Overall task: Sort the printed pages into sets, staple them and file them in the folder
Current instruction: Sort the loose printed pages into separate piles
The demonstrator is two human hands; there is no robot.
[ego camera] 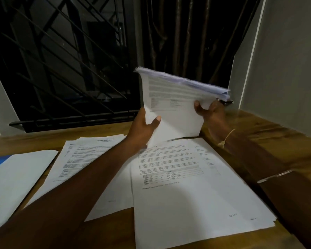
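A sheaf of printed pages (pixel 174 99) is lifted upright above the wooden table (pixel 269 133). My left hand (pixel 144 128) grips its lower left corner, thumb on the front sheet. My right hand (pixel 210 110) grips its right edge, thumb in front. Under the sheaf lies a pile of printed pages (pixel 196 186), its top sheet showing text and a small table. A second, fanned pile of pages (pixel 83 155) lies to the left, partly under my left forearm. At the far left sits a pale folder (pixel 16 177) with a blue edge.
A dark barred window grille (pixel 65 69) and dark curtain (pixel 187 36) stand behind the table. A pale wall (pixel 285 60) rises at the right. A dark object with a shiny edge (pixel 276 175) sits at the table's right side by my right forearm.
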